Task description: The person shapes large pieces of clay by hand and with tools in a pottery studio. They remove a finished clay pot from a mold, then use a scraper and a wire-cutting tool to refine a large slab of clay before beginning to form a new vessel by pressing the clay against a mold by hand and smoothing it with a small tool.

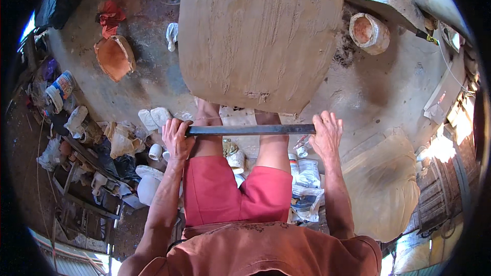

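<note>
A long, flat dark bar [250, 130] runs level across my thighs, just short of a broad slab of wet brown clay [261, 36]. My left hand [177, 135] is closed round the bar's left end. At its right end my right hand [327, 133] grips it, fingertips pointing up and away from me. The bar appears apart from the slab. Rough streaks run lengthwise along the slab's surface, and its near edge is uneven.
Beyond the slab's left side stand a broken orange-brown vessel [113, 59], a red cloth [110, 16] and a white rag [172, 36]. A crusted white bucket [369, 33] stands right. Plastic sheeting [381, 184] lies near right; containers and scraps clutter the left.
</note>
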### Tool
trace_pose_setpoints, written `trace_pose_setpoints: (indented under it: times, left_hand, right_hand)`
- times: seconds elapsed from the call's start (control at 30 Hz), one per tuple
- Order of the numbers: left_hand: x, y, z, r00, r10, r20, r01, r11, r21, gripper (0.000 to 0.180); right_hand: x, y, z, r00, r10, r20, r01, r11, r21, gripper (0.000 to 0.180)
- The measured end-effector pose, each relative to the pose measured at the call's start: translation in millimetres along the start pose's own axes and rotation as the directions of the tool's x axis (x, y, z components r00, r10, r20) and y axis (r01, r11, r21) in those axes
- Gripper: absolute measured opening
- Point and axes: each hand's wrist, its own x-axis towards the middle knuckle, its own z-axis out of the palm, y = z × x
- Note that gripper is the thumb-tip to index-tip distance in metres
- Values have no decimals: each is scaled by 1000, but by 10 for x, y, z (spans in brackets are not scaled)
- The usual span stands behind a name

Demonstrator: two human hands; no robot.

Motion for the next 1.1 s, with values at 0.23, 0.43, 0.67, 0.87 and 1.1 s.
trace_pose_setpoints:
  times: [0.23,0.43,0.67,0.87,1.1]
  left_hand:
    - [-365,414,-354,998,28,64,-29,1000,12,40]
    - [-181,859,-938,970,241,30,-242,967,77,39]
    - [614,1881,-1010,919,211,-334,-315,901,-297,57]
    - [501,2893,148,780,501,375,175,401,-899,65]
    - [903,3691,679,481,788,384,-46,460,-887,17]
  right_hand:
    - [-713,178,103,999,36,26,-37,997,73,41]
    - [-1474,352,-102,992,102,-71,-86,977,195,37]
    - [-2571,379,362,817,575,46,-448,582,678,38]
    - [-2448,-130,620,829,400,390,-355,-162,921,28]
    - [-2372,-262,544,819,453,352,-130,-451,883,29]
